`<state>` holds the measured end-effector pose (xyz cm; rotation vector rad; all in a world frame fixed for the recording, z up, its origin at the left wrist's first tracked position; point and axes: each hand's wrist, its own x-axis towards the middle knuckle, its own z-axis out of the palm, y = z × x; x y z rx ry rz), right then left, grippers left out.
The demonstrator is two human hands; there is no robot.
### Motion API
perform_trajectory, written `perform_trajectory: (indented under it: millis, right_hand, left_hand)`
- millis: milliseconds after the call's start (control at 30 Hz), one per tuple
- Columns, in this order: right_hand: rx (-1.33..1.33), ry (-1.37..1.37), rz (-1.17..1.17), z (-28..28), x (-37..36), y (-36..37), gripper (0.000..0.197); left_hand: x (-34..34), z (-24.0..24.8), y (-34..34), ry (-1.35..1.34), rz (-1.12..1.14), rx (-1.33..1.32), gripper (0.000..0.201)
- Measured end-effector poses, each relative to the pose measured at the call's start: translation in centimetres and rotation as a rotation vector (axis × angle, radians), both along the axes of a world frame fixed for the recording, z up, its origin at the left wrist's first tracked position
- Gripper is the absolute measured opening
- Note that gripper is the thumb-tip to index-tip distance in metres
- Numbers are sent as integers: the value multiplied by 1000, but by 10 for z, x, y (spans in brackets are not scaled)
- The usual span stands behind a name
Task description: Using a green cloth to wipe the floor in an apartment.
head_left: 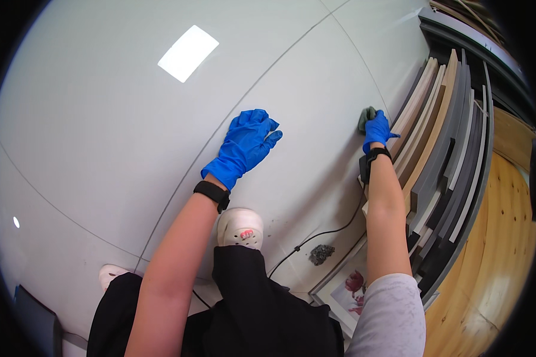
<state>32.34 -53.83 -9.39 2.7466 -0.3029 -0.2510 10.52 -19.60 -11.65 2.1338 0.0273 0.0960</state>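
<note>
Pale sleeve (392, 309) overlaps a framed picture (346, 291), left hand (248, 146) unclenched, right hand (377, 129) clutching cloth (365, 118) beside boards (438, 137).

Light from above spreads evenly over the pale, glossy floor (113, 149), which mirrors a burnt-out white rectangle of glare (188, 53) toward its far edge and a small bright spot (16, 222) near its left edge. A soft grey shadow (336, 196) lies toward the right edge, by the stacked boards (424, 163). Glove creases on the left hand (247, 143) read sharply. Floor joints (244, 95) bow with the fisheye lens, whose rim fades to black.
</note>
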Motion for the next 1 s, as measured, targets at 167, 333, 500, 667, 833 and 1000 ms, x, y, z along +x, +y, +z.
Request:
perform_trajectory:
  millis: [167, 333, 500, 667, 833, 1000]
  right_hand:
    - [-165, 12, -10, -4, -48, 2, 27]
    - [-218, 95, 109, 1, -76, 1, 27]
    - [-152, 70, 313, 2, -130, 6, 19]
    - [23, 82, 376, 12, -224, 20, 25]
    - [45, 279, 181, 38, -274, 22, 31]
    - [287, -95, 187, 59, -203, 35, 18]
  left_hand:
    - [-2, 2, 2, 66, -1, 50, 20]
    - [-1, -1, 1, 23, 5, 68, 21]
    - [0, -6, 1, 7, -30, 44, 19]
    - [-4, -13, 3, 26, -49, -20, 29]
    - [0, -10, 5, 32, -107, -108, 31]
    - [3, -6, 3, 50, -105, -87, 30]
